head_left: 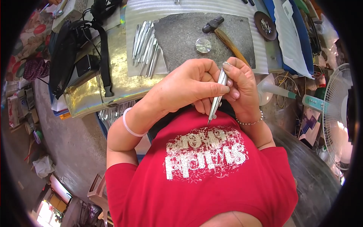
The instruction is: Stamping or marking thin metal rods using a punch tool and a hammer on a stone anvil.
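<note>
Since the table (113,81) edge sits just beyond the knuckles, a slip could send things off it. The hammer (223,34) lies past the right hand (242,89). A thin pointed metal strip (218,94) is pinched between left hand (189,89) and right fingertips, tip aimed at the chest, so a poke could be had if grip is lost.

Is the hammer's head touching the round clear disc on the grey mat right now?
Apart. The head view shows the hammer lying on the grey mat with its dark head up and to the right of the round clear disc, bare mat plainly showing between them.
</note>
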The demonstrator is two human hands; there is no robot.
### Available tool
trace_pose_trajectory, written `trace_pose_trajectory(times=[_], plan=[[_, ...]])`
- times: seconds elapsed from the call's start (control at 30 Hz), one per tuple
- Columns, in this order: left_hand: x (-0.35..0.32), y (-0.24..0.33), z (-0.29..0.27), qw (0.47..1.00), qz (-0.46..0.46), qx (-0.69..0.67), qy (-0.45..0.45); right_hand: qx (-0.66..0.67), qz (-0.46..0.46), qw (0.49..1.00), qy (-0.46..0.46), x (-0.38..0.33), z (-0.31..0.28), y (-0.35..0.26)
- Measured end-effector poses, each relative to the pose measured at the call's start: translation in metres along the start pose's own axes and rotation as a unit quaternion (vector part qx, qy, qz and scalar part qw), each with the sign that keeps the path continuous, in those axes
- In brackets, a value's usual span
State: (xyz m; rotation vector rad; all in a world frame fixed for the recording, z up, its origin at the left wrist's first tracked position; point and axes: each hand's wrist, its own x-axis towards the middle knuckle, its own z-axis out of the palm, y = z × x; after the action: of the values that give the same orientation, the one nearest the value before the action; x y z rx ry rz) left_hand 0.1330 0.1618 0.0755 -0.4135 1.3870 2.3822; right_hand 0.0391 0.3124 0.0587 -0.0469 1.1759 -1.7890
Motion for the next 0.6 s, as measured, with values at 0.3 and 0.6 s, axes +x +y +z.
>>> trace_pose_trajectory(times=[0.3,0.6], plan=[[-0.02,-0.031,0.003,0.992,0.047,-0.085,0.076,-0.063,0.059,0.995,-0.058,0.013,0.008,0.003],[-0.036,-0.038,-0.005,0.975,0.078,-0.197,0.062,-0.09,0.102,0.986,-0.099,0.024,0.025,0.002]])
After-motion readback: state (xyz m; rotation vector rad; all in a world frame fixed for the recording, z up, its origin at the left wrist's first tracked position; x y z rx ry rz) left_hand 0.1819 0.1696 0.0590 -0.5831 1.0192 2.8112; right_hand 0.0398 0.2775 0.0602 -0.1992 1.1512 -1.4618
